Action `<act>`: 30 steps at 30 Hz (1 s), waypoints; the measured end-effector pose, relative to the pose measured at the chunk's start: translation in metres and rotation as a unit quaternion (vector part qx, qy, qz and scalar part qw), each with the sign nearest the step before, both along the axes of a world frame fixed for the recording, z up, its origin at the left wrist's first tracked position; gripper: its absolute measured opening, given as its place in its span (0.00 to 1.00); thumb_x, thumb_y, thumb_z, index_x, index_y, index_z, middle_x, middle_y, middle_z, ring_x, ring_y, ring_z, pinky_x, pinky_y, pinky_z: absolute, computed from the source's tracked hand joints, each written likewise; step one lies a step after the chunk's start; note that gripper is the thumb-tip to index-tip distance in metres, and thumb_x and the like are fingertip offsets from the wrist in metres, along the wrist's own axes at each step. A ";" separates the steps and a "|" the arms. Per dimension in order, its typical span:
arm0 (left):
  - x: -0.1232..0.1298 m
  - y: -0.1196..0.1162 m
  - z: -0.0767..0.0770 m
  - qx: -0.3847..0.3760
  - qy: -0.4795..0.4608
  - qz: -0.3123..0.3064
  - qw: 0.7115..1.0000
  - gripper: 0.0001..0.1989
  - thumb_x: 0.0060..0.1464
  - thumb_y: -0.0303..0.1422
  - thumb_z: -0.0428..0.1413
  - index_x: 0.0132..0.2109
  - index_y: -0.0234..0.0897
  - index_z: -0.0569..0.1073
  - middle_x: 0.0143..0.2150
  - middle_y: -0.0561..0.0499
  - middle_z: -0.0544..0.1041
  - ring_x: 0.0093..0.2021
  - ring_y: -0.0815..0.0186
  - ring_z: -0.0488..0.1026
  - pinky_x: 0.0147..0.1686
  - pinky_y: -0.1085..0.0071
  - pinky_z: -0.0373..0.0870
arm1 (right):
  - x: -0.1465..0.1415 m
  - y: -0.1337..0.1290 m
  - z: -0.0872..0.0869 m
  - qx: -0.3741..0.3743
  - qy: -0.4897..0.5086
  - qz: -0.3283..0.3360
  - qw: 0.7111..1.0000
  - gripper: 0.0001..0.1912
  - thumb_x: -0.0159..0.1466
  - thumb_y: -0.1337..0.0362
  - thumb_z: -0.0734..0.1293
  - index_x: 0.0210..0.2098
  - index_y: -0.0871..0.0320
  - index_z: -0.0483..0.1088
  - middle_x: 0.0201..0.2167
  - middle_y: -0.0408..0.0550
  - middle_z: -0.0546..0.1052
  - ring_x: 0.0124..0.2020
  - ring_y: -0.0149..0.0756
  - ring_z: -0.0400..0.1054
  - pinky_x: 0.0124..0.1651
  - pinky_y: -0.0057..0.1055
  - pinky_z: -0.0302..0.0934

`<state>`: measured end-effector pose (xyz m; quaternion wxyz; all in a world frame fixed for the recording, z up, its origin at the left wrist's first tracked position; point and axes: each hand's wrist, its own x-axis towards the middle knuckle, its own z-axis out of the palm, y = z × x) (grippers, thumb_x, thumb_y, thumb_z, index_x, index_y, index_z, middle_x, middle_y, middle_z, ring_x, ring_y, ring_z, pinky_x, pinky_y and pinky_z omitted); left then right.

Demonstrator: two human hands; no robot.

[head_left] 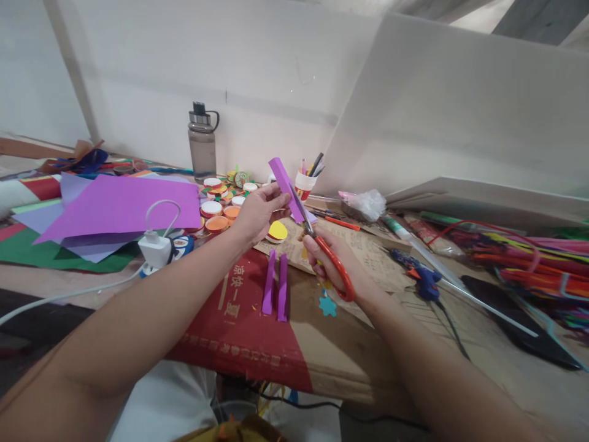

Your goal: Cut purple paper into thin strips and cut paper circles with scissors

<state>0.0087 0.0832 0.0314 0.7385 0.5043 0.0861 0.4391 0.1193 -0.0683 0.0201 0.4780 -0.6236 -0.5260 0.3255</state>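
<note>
Between the fingers of my left hand [263, 212] is a folded strip of purple paper [281, 175], raised at a slant above the table. My right hand [338, 261] is closed round the red handles of a pair of scissors [327, 248]. Their blades lie along the strip's right edge; whether they are cutting into it I cannot tell. Below my hands, two narrow purple paper strips [276, 287] rest on a red and brown cardboard sheet [248, 341]. A blue paper star [327, 305] lies under my right hand, near a yellow-topped round lid [277, 231].
Large purple paper sheets [133, 205] and a white plug [155, 248] are at left. Behind stand a water bottle [202, 147], several round lids [216, 224] and a cup of pens [305, 183]. A blue glue gun [426, 282] and colourful pipe cleaners [529, 258] lie at right.
</note>
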 end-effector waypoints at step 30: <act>-0.002 0.000 0.006 -0.016 0.002 0.058 0.998 0.07 0.48 0.26 0.65 0.36 0.35 0.77 0.35 0.51 0.78 0.33 0.71 0.74 0.40 0.69 0.71 | -0.001 -0.001 -0.002 -0.002 -0.020 0.002 1.000 0.19 0.63 0.43 0.65 0.36 0.53 0.64 0.21 0.37 0.65 0.14 0.25 0.56 0.15 0.24 0.55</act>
